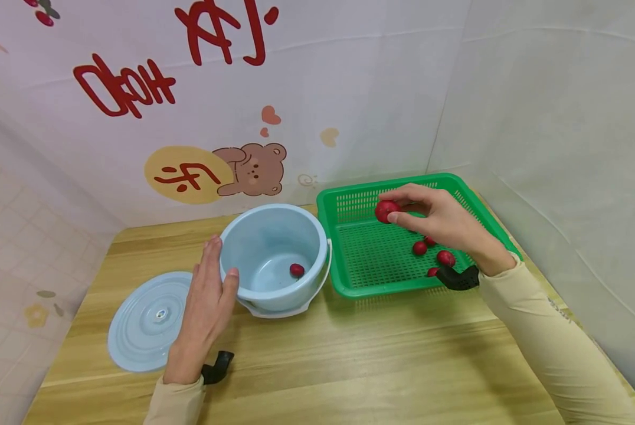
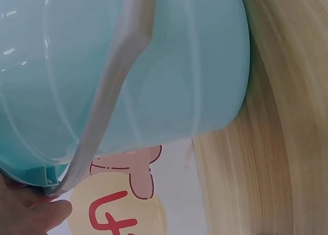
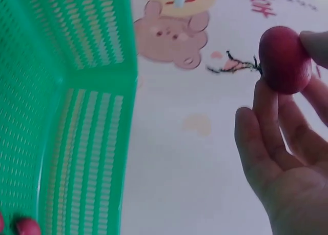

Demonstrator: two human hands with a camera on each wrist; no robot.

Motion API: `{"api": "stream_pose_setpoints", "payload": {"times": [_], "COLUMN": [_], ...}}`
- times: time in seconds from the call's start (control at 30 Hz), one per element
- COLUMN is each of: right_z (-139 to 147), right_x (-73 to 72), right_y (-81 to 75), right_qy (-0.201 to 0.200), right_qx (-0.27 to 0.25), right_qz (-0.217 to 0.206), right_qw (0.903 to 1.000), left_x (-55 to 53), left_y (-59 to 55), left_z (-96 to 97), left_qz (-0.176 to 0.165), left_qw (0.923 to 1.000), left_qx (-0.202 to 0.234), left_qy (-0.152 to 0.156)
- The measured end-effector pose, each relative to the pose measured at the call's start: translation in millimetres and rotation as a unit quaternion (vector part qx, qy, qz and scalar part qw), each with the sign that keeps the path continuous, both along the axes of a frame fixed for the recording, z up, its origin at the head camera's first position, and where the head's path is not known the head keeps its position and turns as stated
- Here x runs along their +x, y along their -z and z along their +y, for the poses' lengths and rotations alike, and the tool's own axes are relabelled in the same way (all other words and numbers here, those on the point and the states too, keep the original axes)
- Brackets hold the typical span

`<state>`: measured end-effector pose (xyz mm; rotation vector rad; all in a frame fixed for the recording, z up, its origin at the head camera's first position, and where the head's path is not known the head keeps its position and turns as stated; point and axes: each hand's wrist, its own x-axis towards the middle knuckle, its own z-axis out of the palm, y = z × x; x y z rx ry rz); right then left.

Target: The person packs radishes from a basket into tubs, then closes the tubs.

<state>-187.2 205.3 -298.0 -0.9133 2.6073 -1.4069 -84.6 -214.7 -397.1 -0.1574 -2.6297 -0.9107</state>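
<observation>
A light blue bucket [image 1: 269, 254] stands on the wooden table with one small red fruit [image 1: 297, 270] in its bottom. My left hand [image 1: 207, 295] rests flat against the bucket's left wall [image 2: 169, 76], fingers straight. Over the green basket [image 1: 349, 203], my right hand [image 1: 429, 221] pinches a red fruit [image 1: 386, 211] between thumb and fingertips; the right wrist view shows that fruit [image 3: 284, 59] up close. Several more red fruits [image 1: 445, 258] lie in the basket under the hand.
A light blue lid [image 1: 146, 321] lies flat on the table left of the bucket. A white backdrop with a bear picture [image 1: 254, 170] closes off the back, and a white sheet [image 1: 562, 147] the right side. The table's front edge [image 1: 349, 378] is bare wood.
</observation>
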Motion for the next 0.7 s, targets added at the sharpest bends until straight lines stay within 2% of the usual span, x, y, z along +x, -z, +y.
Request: {"api": "stream_pose_setpoints", "payload": {"times": [0.27,0.5,0.7], "right_z": [-19.6,-37.8,-54.9], "right_x": [14.2,26.4,36.3], "right_y": [6.7,11.1,13.1], "right_qy": [-0.017,-0.036,-0.037], "right_qx": [-0.050,-0.105,-0.125], "right_qz": [0.019,0.043,0.049], "right_qw": [0.9984,0.9929,0.9903], "left_x": [-0.8,-1.6,-1.8], "left_y": [-0.8,-0.7,-1.4], "left_z": [0.6,0.7,0.4], "left_qz": [0.001,0.000,-0.004], "left_qw": [1.0000,1.0000,1.0000], "left_qx": [0.001,-0.001,0.002], "left_qy": [-0.005,-0.007,-0.008]}}
